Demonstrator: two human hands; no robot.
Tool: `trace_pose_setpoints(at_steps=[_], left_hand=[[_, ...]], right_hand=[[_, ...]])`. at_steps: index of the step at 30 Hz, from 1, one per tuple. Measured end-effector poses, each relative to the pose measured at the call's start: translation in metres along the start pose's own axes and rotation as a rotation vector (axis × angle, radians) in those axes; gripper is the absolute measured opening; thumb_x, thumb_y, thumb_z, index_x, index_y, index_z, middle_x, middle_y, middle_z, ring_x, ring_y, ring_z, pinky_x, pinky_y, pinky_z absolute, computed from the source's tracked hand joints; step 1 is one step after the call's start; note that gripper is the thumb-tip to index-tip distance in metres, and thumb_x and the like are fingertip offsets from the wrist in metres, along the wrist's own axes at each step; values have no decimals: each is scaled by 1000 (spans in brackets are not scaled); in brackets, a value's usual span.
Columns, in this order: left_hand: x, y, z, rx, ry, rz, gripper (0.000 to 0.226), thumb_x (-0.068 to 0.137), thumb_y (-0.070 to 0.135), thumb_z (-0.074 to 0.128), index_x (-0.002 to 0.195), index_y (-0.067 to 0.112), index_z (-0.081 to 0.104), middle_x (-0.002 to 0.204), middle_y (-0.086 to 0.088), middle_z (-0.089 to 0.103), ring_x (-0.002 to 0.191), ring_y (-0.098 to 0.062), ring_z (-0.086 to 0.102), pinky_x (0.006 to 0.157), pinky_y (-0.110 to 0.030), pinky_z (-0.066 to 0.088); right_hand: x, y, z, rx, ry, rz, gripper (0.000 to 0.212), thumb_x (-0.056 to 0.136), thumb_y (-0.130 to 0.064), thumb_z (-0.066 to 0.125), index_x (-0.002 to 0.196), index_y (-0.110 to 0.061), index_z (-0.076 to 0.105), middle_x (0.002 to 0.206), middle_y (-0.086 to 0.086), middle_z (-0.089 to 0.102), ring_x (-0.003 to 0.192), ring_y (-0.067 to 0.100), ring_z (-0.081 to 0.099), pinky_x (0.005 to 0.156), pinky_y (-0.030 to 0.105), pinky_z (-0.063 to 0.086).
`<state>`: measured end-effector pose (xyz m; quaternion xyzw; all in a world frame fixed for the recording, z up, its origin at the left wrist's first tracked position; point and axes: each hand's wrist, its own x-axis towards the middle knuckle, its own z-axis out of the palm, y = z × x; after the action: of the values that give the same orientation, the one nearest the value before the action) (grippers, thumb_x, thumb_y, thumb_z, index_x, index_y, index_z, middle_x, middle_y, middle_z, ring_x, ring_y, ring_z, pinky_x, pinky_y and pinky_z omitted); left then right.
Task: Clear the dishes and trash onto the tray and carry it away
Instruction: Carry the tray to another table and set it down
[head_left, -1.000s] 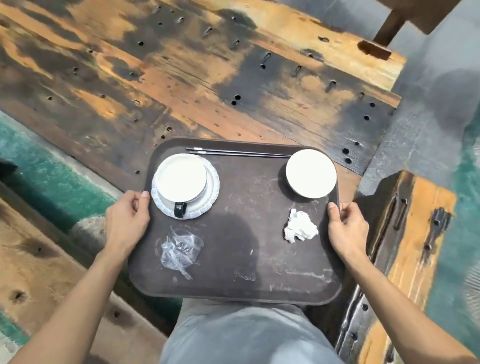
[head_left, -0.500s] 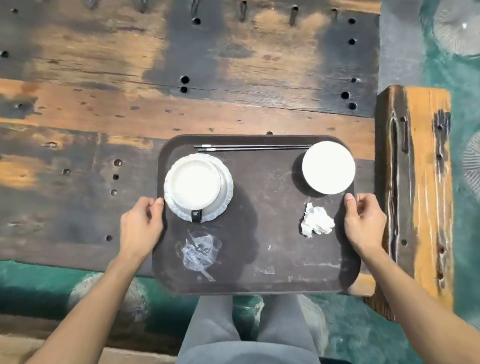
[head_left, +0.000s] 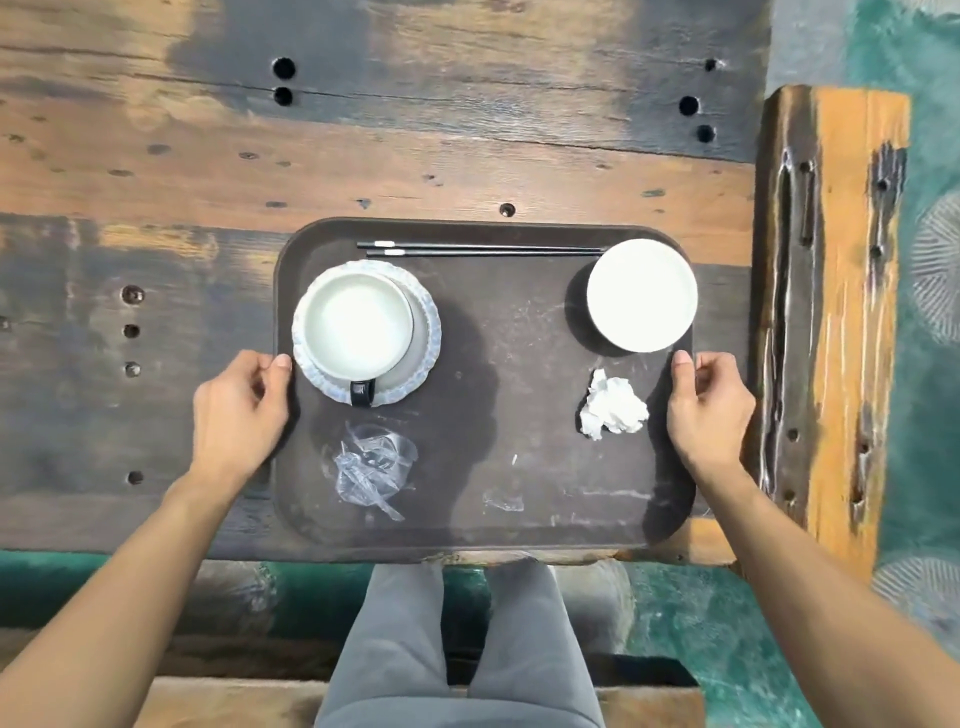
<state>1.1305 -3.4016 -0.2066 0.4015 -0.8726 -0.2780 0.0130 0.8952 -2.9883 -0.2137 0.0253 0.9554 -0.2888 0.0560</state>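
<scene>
A dark brown tray (head_left: 524, 415) sits over the near edge of the wooden table (head_left: 208, 182). My left hand (head_left: 239, 410) grips its left rim and my right hand (head_left: 709, 410) grips its right rim. On the tray stand a white cup (head_left: 358, 325) on a scalloped saucer (head_left: 423, 343) at the left and a white bowl (head_left: 641, 293) at the right. Black chopsticks (head_left: 483, 250) lie along the far rim. A crumpled white napkin (head_left: 613, 408) lies near my right hand, and a clear plastic wrapper (head_left: 371, 467) near the left.
A wooden bench (head_left: 836, 312) runs along the table's right end. Another bench plank (head_left: 234, 701) lies below, by my grey-trousered legs (head_left: 452, 649). Green patterned floor (head_left: 930, 156) shows to the right and under the table.
The view has swung so the table now lies square across the frame. The tray sits closer and larger, with both hands still on its rims.
</scene>
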Motion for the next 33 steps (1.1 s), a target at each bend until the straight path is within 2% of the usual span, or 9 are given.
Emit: trace_pose_setpoints(at_steps=[6,13,17,19,23,28,31,33], left_hand=[[16,3,-1,-18,-28,0,33,100,37,53,79,11,57,62,-6,58,60,-31,54,65,-35,42],[23,6,3,-21,-57,4,35,102,37,49,80,10,50,64,-9,58,64,-33,52,66,-36,38],[18,9,3,-39,-48,-30,35,102,38,49,82,9,49,66,-11,58,67,-33,51,68,-38,39],[17,11,3,-49,-54,-55,37,102,40,49,82,9,51,68,-10,59,68,-31,51,69,-36,38],[14,11,-2,-54,-97,-124,40,101,45,49,82,10,58,70,-5,61,73,-27,55,72,-34,38],[-7,5,-9,-70,-150,-222,33,96,44,57,81,15,61,71,1,64,73,-24,58,73,-33,40],[-29,-2,-13,-78,-165,-274,30,95,42,62,77,19,59,69,1,64,71,-23,58,71,-34,40],[-46,-7,-12,-64,-154,-261,31,96,37,62,72,18,55,64,-1,61,67,-26,56,68,-35,38]], right_hand=[[0,0,5,-17,13,11,33,96,-47,50,86,-16,53,71,-3,56,67,20,54,68,33,43],[2,-8,7,-96,23,-51,28,98,-40,49,84,-16,46,70,2,55,63,23,49,64,31,34],[4,-8,6,-113,6,-51,31,99,-39,49,84,-12,47,72,6,58,65,27,53,64,36,42],[6,-8,4,-121,-22,-42,35,99,-41,48,82,-10,49,72,8,59,67,30,55,65,39,46],[12,-7,-2,-209,-116,-85,40,100,-42,45,76,-9,48,72,14,59,70,39,57,64,38,42],[4,-2,-17,-277,-216,-111,33,98,-46,47,95,-13,49,90,15,65,81,40,61,71,43,50],[-14,5,-28,-226,-260,-88,26,97,-41,54,96,-15,48,82,9,61,82,41,62,68,36,41],[-28,12,-34,-190,-299,-78,24,97,-33,57,97,-10,53,80,12,64,82,42,64,68,38,42]])
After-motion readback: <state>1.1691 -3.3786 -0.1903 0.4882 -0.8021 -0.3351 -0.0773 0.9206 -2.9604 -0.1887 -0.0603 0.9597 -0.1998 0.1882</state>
